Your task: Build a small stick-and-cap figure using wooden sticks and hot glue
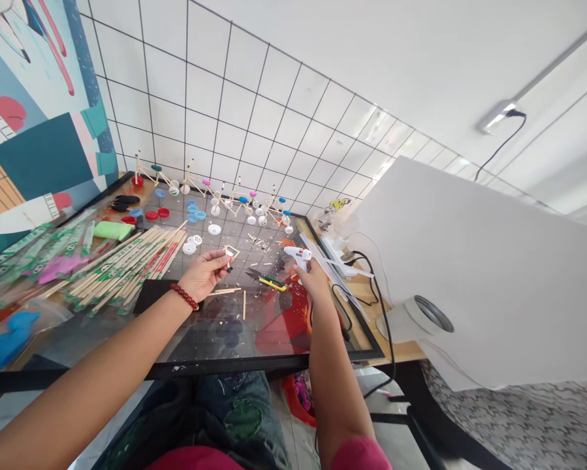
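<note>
My left hand (207, 274), with a red bead bracelet at the wrist, pinches a small frame of thin wooden sticks (234, 253) above the glass tabletop. A small dark piece shows just below the fingertips, too small to name. My right hand (315, 279) is wrapped round a white glue gun (299, 254), its nozzle pointing left toward the stick frame; the two are apart. Between the hands lies a dark-bladed cutting tool with a yellow and green handle (272, 282). Cut wooden sticks (245, 305) rest nearer the table's front edge.
Bundles of wrapped chopsticks (126, 267) cover the left side. Several stick models with bottle-cap wheels (215, 207) stand along the back. Loose blue caps (192, 209), red caps (163, 213) and white caps (189, 248) lie nearby. A black cable (386, 313) hangs over the right edge.
</note>
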Demonstrator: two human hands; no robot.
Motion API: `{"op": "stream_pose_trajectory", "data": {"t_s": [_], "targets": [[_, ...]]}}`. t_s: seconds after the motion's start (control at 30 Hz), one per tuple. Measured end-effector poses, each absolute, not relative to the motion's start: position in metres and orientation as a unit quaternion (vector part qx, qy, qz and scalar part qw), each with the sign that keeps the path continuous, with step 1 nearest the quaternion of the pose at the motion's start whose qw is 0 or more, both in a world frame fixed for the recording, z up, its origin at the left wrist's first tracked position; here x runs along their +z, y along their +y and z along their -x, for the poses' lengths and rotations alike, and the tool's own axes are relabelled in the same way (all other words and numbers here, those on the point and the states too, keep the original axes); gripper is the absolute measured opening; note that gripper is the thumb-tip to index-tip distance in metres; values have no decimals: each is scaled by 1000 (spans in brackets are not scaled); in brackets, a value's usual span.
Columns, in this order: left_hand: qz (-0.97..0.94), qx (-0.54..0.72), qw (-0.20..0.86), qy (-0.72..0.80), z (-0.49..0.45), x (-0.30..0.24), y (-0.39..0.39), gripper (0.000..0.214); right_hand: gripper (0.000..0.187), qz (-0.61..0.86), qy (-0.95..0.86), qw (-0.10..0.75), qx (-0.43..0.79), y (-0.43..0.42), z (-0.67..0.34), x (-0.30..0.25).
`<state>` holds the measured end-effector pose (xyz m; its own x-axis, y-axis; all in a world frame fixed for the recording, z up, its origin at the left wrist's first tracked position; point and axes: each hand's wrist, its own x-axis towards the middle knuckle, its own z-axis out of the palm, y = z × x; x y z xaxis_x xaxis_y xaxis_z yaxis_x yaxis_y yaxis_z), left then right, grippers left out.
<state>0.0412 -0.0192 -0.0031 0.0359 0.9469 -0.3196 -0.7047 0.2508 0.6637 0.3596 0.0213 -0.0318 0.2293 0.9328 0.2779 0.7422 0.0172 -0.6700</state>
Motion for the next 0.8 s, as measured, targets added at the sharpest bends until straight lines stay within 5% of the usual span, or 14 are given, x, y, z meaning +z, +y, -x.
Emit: {"op": "stream_pose_trajectory", "data": {"t_s": [0.13,0.2,0.33,0.57,0.8], "targets": [[-174,592,701,359,-41,-5,-20,27,28,769,-580,251,100,-26,-355,-1],[-185,593,701,351,-40,-4,-20,28,22,740,-596,285,125,-43,-337,9],[-213,607,684,345,-39,-4,-20,31,32,546,-623,430,360,-38,-266,12],[-244,636,636,363,-42,-3,-22,44,55,419,-499,370,662,-15,-192,8],[-315,629,593,392,-40,-7,-20,48,45,434,-530,437,583,-11,-202,1]]}}
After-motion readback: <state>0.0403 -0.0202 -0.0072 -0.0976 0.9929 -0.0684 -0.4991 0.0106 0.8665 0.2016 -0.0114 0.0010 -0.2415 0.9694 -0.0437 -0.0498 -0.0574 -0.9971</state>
